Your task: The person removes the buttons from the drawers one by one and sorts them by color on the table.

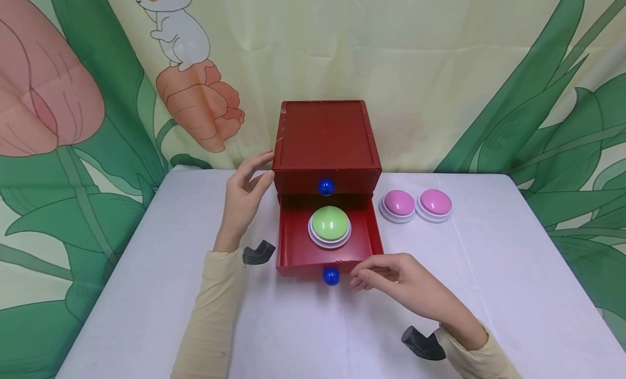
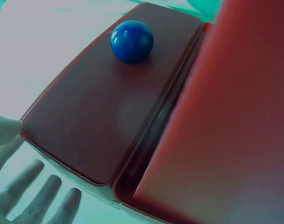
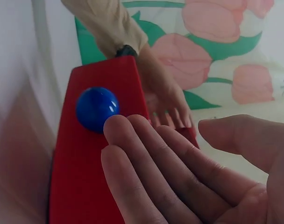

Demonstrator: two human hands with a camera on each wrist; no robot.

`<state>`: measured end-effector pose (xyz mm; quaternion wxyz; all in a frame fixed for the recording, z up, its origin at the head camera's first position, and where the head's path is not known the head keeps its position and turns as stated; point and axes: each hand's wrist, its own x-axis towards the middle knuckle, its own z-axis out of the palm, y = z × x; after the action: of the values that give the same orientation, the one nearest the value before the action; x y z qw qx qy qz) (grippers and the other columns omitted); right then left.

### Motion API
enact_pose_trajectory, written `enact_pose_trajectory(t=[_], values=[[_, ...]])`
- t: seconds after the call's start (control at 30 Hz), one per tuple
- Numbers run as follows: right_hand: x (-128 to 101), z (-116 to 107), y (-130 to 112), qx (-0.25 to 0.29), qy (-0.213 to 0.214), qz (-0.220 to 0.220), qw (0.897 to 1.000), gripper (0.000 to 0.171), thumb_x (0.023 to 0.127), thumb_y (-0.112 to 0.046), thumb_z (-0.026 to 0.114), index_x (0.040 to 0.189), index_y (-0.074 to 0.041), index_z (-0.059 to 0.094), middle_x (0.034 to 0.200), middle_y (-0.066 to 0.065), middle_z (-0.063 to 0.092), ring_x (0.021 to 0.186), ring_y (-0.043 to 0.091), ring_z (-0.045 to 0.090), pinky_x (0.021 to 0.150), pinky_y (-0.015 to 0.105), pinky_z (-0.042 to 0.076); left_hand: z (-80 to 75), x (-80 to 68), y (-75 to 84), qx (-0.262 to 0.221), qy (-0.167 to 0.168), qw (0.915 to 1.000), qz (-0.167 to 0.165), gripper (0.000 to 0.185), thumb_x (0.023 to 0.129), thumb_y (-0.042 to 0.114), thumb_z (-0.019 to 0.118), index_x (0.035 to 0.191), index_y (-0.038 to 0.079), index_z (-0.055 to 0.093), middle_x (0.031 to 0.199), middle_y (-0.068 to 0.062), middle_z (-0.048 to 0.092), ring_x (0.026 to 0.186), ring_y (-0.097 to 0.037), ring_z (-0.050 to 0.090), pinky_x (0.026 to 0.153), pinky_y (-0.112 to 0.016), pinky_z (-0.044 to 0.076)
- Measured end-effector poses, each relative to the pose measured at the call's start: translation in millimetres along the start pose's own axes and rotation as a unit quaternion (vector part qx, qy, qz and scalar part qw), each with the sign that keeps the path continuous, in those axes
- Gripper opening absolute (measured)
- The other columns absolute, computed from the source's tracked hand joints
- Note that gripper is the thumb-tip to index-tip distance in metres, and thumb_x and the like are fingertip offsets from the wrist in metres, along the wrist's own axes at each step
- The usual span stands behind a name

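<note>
A red two-drawer box (image 1: 325, 137) stands mid-table against the backdrop. Its top drawer is shut behind a blue knob (image 1: 326, 187). The bottom drawer (image 1: 367, 235) is pulled out and holds a green dome button (image 1: 330, 226). My left hand (image 1: 246, 189) rests with straight fingers against the box's left side; its fingers (image 2: 34, 191) show beside the drawer front. My right hand (image 1: 379, 276) touches the front of the pulled-out drawer just right of its blue knob (image 1: 331, 276), fingers relaxed and holding nothing. In the right wrist view the fingers (image 3: 146, 158) lie next to that knob (image 3: 97, 108).
Two pink dome buttons (image 1: 398, 205) (image 1: 434, 204) sit side by side on the white tablecloth (image 1: 489, 270) right of the box. A flower-print curtain (image 1: 489, 69) hangs behind the table. Black camera mounts (image 1: 258, 253) stick out at both wrists.
</note>
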<state>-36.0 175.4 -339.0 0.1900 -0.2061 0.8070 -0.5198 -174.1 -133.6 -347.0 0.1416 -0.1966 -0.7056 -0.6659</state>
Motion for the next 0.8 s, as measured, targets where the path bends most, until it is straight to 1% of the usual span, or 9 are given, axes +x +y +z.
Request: enact_pose_trajectory(t=[0.13,0.3,0.4,0.47,0.6,0.73,0.8], values=[[-1,-7,-6,-0.016,0.015,-0.012,1.0,0.021,0.1,-0.023,0.06,0.113,-0.011,0.071,0.102,0.002,0.076,0.093,0.014,0.073,0.087,0.026,0.056,1.8,1.4,-0.3,-0.002,0.005,0.9999,0.016,0.039,0.096,0.006,0.062,0.135,0.006,0.06,0.141,-0.006,0.056,0.129,-0.025,0.052,0.105,-0.033,0.048],[-2,-13,-10,-0.026,0.028,-0.024,0.999,0.021,0.099,-0.021,0.061,0.113,-0.009,0.071,0.101,-0.002,0.075,0.091,0.011,0.072,0.085,0.027,0.057,2.1,2.0,-1.7,0.008,-0.003,0.9999,0.015,0.039,0.096,0.008,0.063,0.135,0.008,0.061,0.142,-0.003,0.055,0.128,-0.021,0.052,0.105,-0.032,0.048],[0,-17,-12,-0.033,0.036,-0.022,0.999,0.021,0.099,-0.021,0.062,0.114,-0.009,0.071,0.101,-0.002,0.075,0.09,0.011,0.072,0.085,0.026,0.058,1.1,2.7,-2.2,0.009,-0.009,0.9998,0.015,0.04,0.095,0.009,0.064,0.135,0.01,0.061,0.144,-0.001,0.054,0.129,-0.021,0.052,0.105,-0.032,0.048],[2,-20,-12,-0.039,0.045,-0.014,0.998,0.02,0.098,-0.022,0.063,0.113,-0.012,0.071,0.1,-0.003,0.075,0.089,0.012,0.073,0.085,0.025,0.057,0.8,3.4,-2.4,0.006,-0.016,0.9997,0.016,0.04,0.095,0.009,0.064,0.135,0.009,0.061,0.145,0.0,0.053,0.13,-0.021,0.051,0.106,-0.032,0.047],[6,-26,-12,-0.046,0.065,-0.014,0.997,0.019,0.097,-0.023,0.065,0.113,-0.015,0.071,0.099,-0.002,0.075,0.089,0.017,0.073,0.084,0.026,0.057,0.8,4.2,-2.9,-0.004,-0.028,0.9995,0.013,0.039,0.095,0.007,0.063,0.134,0.007,0.061,0.149,-0.001,0.049,0.133,-0.021,0.049,0.104,-0.03,0.048],[12,-32,-10,-0.061,0.08,-0.029,0.995,0.019,0.096,-0.02,0.066,0.114,-0.013,0.071,0.099,0.002,0.074,0.089,0.023,0.073,0.083,0.026,0.058,1.6,4.1,-1.8,-0.006,-0.032,0.9994,0.008,0.04,0.095,0.004,0.062,0.135,0.005,0.06,0.151,-0.003,0.048,0.136,-0.021,0.046,0.102,-0.029,0.049],[15,-34,-9,-0.071,0.084,-0.029,0.994,0.021,0.096,-0.02,0.067,0.115,-0.012,0.071,0.102,0.002,0.074,0.091,0.023,0.072,0.083,0.024,0.057,2.3,4.3,-1.6,-0.002,-0.032,0.9995,0.007,0.04,0.095,0.003,0.062,0.135,0.004,0.06,0.151,-0.004,0.047,0.137,-0.022,0.045,0.102,-0.03,0.05]])
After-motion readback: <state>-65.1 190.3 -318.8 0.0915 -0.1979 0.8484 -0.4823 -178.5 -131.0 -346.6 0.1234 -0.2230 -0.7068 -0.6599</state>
